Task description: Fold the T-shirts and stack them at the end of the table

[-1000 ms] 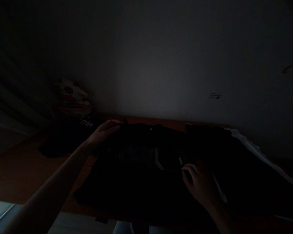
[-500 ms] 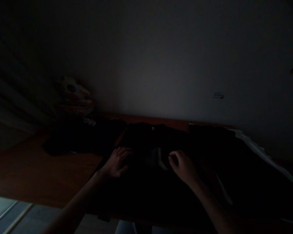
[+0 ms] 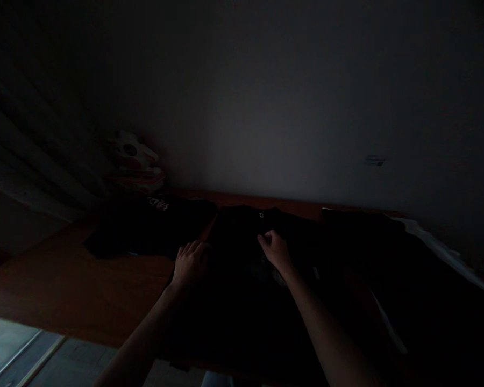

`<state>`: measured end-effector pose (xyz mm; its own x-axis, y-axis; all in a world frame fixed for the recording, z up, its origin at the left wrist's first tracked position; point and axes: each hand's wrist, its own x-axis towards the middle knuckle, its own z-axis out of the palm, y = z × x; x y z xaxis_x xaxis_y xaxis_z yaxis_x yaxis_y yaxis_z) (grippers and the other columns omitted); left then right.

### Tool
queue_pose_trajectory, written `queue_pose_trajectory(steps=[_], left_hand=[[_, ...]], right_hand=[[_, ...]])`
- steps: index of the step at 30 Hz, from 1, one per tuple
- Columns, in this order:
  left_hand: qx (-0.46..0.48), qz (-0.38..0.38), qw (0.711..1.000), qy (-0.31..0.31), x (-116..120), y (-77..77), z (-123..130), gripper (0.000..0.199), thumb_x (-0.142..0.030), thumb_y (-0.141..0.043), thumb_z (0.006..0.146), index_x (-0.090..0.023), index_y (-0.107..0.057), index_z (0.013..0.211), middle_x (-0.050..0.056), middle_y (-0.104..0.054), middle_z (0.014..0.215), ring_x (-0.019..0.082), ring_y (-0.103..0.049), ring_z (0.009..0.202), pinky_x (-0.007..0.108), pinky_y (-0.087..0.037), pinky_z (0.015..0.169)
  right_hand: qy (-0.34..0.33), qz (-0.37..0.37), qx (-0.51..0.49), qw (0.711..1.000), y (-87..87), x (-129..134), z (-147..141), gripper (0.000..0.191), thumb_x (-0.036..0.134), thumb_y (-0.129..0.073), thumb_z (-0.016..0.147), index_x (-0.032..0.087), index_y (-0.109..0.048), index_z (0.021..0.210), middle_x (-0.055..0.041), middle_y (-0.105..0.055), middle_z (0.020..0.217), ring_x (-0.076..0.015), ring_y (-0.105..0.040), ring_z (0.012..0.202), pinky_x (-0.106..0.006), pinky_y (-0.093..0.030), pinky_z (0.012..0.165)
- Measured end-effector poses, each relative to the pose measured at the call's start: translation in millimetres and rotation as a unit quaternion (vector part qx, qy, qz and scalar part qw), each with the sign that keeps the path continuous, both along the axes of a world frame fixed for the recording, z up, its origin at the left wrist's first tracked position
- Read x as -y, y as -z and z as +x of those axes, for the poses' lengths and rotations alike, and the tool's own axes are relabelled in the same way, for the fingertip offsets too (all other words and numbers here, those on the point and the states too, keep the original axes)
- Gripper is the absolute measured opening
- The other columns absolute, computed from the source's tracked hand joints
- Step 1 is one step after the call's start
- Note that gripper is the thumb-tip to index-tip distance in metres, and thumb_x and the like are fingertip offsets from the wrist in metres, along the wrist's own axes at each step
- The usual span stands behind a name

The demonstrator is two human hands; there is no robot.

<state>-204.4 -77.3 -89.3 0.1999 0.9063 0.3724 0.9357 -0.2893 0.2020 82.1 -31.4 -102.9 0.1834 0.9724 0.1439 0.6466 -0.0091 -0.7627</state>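
2 hands [image 3: 189,263], apparently 3 dark garments [image 3: 234,306], 1 wooden table [image 3: 76,295], 1 wall marking [image 3: 375,160]

The black shirt [image 3: 237,303] looks like matt cloth, the tabletop [image 3: 108,293] like smooth wood.

Very dim. Left hand [image 3: 190,263] at left side of black shirt [image 3: 242,306]; right hand [image 3: 274,248] over its middle, fingers curled. Printed black garment [image 3: 145,231] left, on wooden table [image 3: 60,290].
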Motion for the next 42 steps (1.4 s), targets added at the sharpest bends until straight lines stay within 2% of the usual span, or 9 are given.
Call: queue_pose_trajectory(steps=[4, 8, 12, 18, 23, 26, 29, 32, 42], left_hand=[[0.015, 0.014, 1.000, 0.023, 5.7, -0.1, 2.1, 0.026, -0.024, -0.054, 0.083, -0.021, -0.067, 0.104, 0.009, -0.074, 0.100, 0.030, -0.068, 0.095, 0.044, -0.050, 0.086], [0.070, -0.017, 0.997, 0.032, -6.2, -5.8, 4.2, 0.024, -0.034, -0.053, 0.087, -0.022, -0.065, 0.104, 0.007, -0.074, 0.099, 0.026, -0.070, 0.094, 0.038, -0.053, 0.085], [0.112, -0.085, 0.989, -0.036, -55.5, -22.6, 13.2, 0.028, -0.035, -0.051, 0.095, -0.021, -0.063, 0.115, 0.007, -0.075, 0.109, 0.022, -0.072, 0.098, 0.031, -0.054, 0.084], [0.066, -0.158, 0.982, -0.080, -149.0, -35.3, 43.5, 0.036, -0.025, -0.048, 0.097, -0.017, -0.061, 0.130, 0.010, -0.074, 0.121, 0.021, -0.072, 0.107, 0.027, -0.054, 0.087], [-0.003, -0.148, 0.988, -0.046, -186.7, -27.7, 59.1, 0.054, -0.013, -0.067, 0.075, -0.020, -0.066, 0.128, 0.013, -0.067, 0.136, 0.030, -0.059, 0.130, 0.040, -0.047, 0.107], [-0.031, -0.145, 0.988, -0.037, -199.8, -24.7, 57.8, 0.043, -0.011, -0.065, 0.074, -0.022, -0.073, 0.116, 0.012, -0.069, 0.132, 0.032, -0.061, 0.126, 0.041, -0.049, 0.105], [-0.041, -0.131, 0.989, -0.051, -209.0, -22.9, 56.3, 0.034, -0.012, -0.057, 0.083, -0.020, -0.073, 0.112, 0.013, -0.073, 0.119, 0.029, -0.068, 0.113, 0.038, -0.053, 0.099], [-0.040, -0.086, 0.994, -0.058, -207.1, -18.5, 59.4, 0.038, -0.013, -0.046, 0.092, -0.014, -0.065, 0.124, 0.018, -0.065, 0.129, 0.028, -0.066, 0.115, 0.038, -0.053, 0.099], [-0.092, -0.051, 0.993, 0.049, -160.7, 26.2, 69.9, 0.043, -0.017, -0.042, 0.095, -0.016, -0.061, 0.133, 0.016, -0.062, 0.142, 0.029, -0.050, 0.140, 0.045, -0.038, 0.117]], right_hand=[[0.009, 0.036, -0.078, 0.996, 8.0, 3.9, 0.1, 0.033, 0.050, -0.049, 0.091, 0.022, -0.055, 0.108, -0.0049, -0.073, 0.087, -0.0190, -0.070, 0.060, -0.030, -0.053, 0.059], [-0.018, 0.073, -0.107, 0.991, 17.0, 13.6, -1.6, 0.038, 0.050, -0.051, 0.089, 0.022, -0.056, 0.113, -0.0015, -0.070, 0.076, -0.0202, -0.068, 0.062, -0.030, -0.051, 0.059], [-0.062, 0.115, -0.115, 0.985, 19.5, 18.0, -1.5, 0.038, 0.052, -0.050, 0.093, 0.022, -0.061, 0.114, -0.0014, -0.069, 0.076, -0.0198, -0.067, 0.065, -0.030, -0.050, 0.062], [-0.138, 0.185, -0.126, 0.965, 14.0, 20.3, -2.8, 0.028, 0.040, -0.045, 0.100, 0.024, -0.067, 0.102, -0.0064, -0.075, 0.102, -0.0211, -0.070, 0.100, -0.033, -0.052, 0.092], [-0.137, 0.188, -0.136, 0.963, 11.4, 22.3, -2.5, 0.028, 0.036, -0.043, 0.101, 0.024, -0.069, 0.099, -0.0052, -0.075, 0.098, -0.0201, -0.071, 0.096, -0.032, -0.053, 0.088], [-0.130, 0.186, -0.139, 0.964, 11.7, 21.8, -2.6, 0.029, 0.034, -0.042, 0.101, 0.024, -0.069, 0.097, -0.0050, -0.075, 0.097, -0.0200, -0.071, 0.095, -0.032, -0.053, 0.087], [-0.110, 0.191, -0.143, 0.965, 14.2, 19.7, -3.1, 0.029, 0.033, -0.041, 0.100, 0.024, -0.069, 0.099, -0.0055, -0.075, 0.099, -0.0203, -0.070, 0.097, -0.033, -0.053, 0.088], [-0.063, 0.202, -0.130, 0.969, 18.5, 17.1, -3.7, 0.027, 0.033, -0.043, 0.099, 0.023, -0.068, 0.104, -0.0082, -0.073, 0.102, -0.0214, -0.069, 0.097, -0.036, -0.053, 0.089], [0.004, 0.178, 0.044, 0.983, 29.3, 17.4, -6.5, 0.021, 0.029, -0.055, 0.092, 0.019, -0.068, 0.106, -0.0117, -0.068, 0.103, -0.0265, -0.063, 0.100, -0.043, -0.051, 0.093]])
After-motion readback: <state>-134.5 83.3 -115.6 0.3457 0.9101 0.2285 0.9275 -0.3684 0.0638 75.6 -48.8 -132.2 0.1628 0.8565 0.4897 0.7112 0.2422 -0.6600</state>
